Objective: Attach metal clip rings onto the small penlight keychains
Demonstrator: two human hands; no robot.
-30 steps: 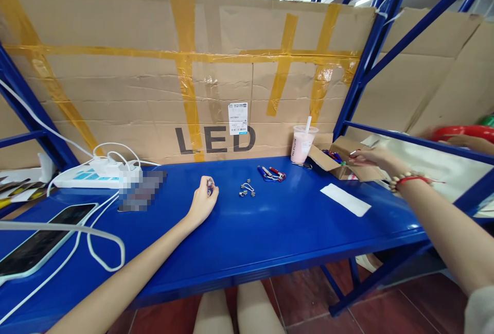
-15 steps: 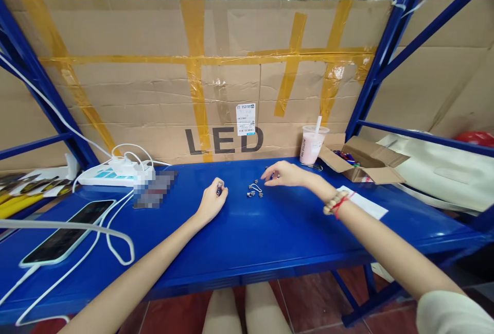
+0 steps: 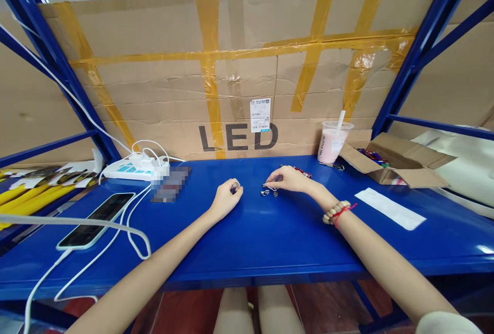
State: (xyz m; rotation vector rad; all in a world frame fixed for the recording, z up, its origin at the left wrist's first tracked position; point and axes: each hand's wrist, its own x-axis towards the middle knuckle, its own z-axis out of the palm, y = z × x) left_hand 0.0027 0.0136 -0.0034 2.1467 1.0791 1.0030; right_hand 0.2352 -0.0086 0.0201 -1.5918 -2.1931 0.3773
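My left hand (image 3: 227, 201) rests on the blue table, its fingers curled round a small dark, shiny object (image 3: 234, 188) that is mostly hidden. To its right, my right hand (image 3: 287, 178) reaches down with thumb and fingers pinched at a small silvery metal piece (image 3: 265, 186). Several more little metal pieces (image 3: 275, 193) lie on the table just under those fingertips; their kind is too small to make out. Partly hidden behind my right hand is a red patterned item (image 3: 303, 172).
A pink drink cup (image 3: 331, 142) with a straw and an open cardboard box (image 3: 389, 161) stand at the back right, near a white paper strip (image 3: 389, 208). On the left are a phone (image 3: 98, 221), white cables and a power strip (image 3: 133, 168). Cardboard (image 3: 165, 102) walls the back.
My right hand has come down onto the small metal pieces, its fingertips now at them. My left hand stays closed. The view has shifted, showing the red item behind my right hand.
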